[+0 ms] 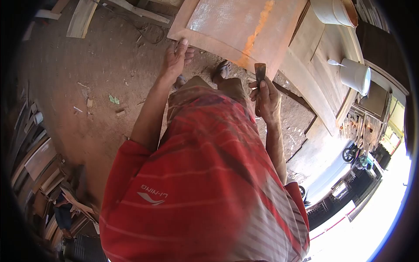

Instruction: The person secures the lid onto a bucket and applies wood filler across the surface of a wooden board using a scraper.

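My right hand (268, 98) is closed around a putty knife (260, 72), its broad, stained blade pointing up. Just beyond the blade lies a flat wooden panel (218, 32) with a streak of orange filler (257, 30) running across it. At the panel's near left corner is my left hand (176, 59), thumb raised against the edge and fingers loosely bent and apart. Whether that hand bears on the panel I cannot tell. Nothing shows inside my left hand.
On the wooden boards (323, 65) at right stand a white bucket (334, 11) and a smaller white tub (355, 76), with a white spoon-like handle (335, 63) beside it. Wood offcuts (43, 170) are piled at left. Scraps lie on the dirt floor (83, 87). A motorcycle (355, 155) stands at far right.
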Demonstrator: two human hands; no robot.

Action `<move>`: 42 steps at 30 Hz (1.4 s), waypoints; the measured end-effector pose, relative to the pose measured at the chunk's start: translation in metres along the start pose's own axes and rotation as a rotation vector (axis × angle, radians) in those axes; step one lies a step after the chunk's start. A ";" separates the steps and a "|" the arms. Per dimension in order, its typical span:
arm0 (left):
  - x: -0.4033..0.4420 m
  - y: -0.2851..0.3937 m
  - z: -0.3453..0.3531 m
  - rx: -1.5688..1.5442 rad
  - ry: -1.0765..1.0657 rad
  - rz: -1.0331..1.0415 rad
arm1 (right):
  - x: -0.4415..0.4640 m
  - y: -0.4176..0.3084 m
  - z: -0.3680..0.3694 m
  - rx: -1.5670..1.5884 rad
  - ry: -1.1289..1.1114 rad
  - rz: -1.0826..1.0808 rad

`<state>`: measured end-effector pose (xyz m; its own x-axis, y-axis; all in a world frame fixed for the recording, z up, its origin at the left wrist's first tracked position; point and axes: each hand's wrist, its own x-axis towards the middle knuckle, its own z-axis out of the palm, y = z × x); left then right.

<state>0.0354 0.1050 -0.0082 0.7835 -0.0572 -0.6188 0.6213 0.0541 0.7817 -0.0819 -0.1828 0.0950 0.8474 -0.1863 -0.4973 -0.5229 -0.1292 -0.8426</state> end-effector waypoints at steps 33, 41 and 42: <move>-0.076 0.031 0.187 1.164 0.098 0.565 | 0.038 0.032 -0.130 -0.525 -0.357 -0.501; -0.085 0.033 0.209 1.346 0.132 0.442 | 0.062 0.038 -0.157 -0.493 -0.413 -0.487; -0.086 0.034 0.211 1.371 0.131 0.432 | 0.064 0.037 -0.158 -0.490 -0.416 -0.513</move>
<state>-0.0132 -0.0981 0.0886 0.9460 -0.1902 -0.2625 -0.1016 -0.9429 0.3172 -0.0615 -0.3531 0.0640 0.9065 0.3757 -0.1926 0.0390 -0.5288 -0.8479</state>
